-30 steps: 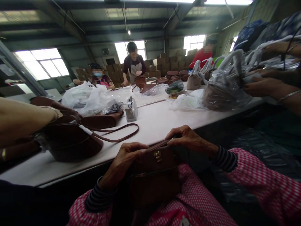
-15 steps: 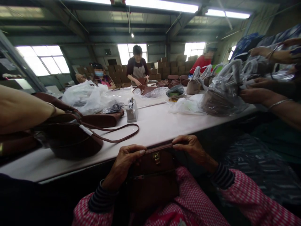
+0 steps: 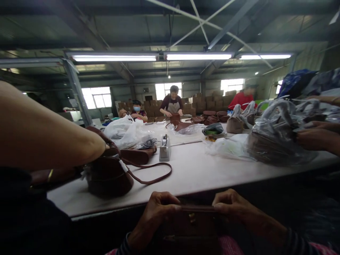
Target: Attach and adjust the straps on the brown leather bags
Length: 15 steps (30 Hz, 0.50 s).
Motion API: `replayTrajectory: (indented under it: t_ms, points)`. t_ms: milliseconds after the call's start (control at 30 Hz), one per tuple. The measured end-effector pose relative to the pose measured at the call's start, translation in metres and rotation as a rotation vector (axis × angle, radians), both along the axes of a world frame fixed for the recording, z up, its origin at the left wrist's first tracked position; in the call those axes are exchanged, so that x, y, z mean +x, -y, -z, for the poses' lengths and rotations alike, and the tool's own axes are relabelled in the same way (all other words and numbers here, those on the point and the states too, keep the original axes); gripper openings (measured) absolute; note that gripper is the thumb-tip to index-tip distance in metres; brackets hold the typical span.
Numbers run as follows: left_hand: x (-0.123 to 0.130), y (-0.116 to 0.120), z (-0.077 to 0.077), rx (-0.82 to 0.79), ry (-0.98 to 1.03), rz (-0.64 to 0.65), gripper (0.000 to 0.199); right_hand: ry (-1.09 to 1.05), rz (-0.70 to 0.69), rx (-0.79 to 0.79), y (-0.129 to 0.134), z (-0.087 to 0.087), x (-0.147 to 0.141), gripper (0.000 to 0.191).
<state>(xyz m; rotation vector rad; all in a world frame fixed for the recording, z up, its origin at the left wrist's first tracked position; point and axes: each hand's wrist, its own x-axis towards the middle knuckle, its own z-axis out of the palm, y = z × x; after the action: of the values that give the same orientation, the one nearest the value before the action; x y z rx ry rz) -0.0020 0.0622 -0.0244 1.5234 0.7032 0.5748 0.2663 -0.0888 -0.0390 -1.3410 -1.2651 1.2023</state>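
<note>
A dark brown bag with a gold clasp and a zip sits at my lap, below the table's front edge. My left hand pinches the left end of its top edge between thumb and fingers. At the right end of that same edge, my right hand is closed in a similar pinch. The lower part of the bag is dark and cut off by the frame.
On the white table are a brown bag with a looped strap, a grey tape dispenser and a plastic-wrapped taupe bag. A person's arm reaches in at left; another person's hands touch the wrapped bag.
The view has tilted up and turned left, so the table and my hands appear lower. Both hands keep their pinch on the bag. The neighbour's arm at left covers more of the frame.
</note>
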Motion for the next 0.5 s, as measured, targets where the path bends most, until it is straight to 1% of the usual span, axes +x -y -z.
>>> replayTrajectory:
  t_ms: [67, 167, 233, 333, 367, 400, 467, 500]
  points:
    - [-0.002, 0.001, 0.005, -0.036, 0.043, 0.002, 0.026, -0.001, 0.035, 0.055, 0.007, 0.003, -0.004, 0.05]
    - [-0.006, 0.005, 0.014, -0.021, 0.072, 0.001, 0.027, 0.025, 0.098, 0.107, 0.017, 0.015, -0.012, 0.05]
    - [-0.008, 0.007, 0.02, -0.013, 0.072, -0.018, 0.028, 0.004, 0.162, 0.111, 0.016, 0.029, -0.014, 0.05]
    - [-0.01, 0.006, 0.027, 0.001, 0.072, -0.029, 0.026, -0.045, 0.224, 0.062, 0.004, 0.058, -0.012, 0.054]
    - [-0.011, 0.004, 0.029, 0.051, 0.06, -0.037, 0.024, -0.036, 0.229, 0.053, 0.0, 0.069, -0.009, 0.055]
    - [-0.012, 0.003, 0.032, 0.139, 0.051, -0.06, 0.022, -0.017, 0.238, 0.056, -0.004, 0.08, -0.006, 0.054]
    - [-0.014, 0.0, 0.042, 0.381, 0.033, -0.118, 0.014, 0.035, 0.285, 0.086, -0.005, 0.098, 0.002, 0.055]
    - [-0.016, 0.0, 0.05, 0.502, 0.028, -0.169, 0.01, 0.059, 0.322, 0.088, -0.002, 0.105, 0.005, 0.058]
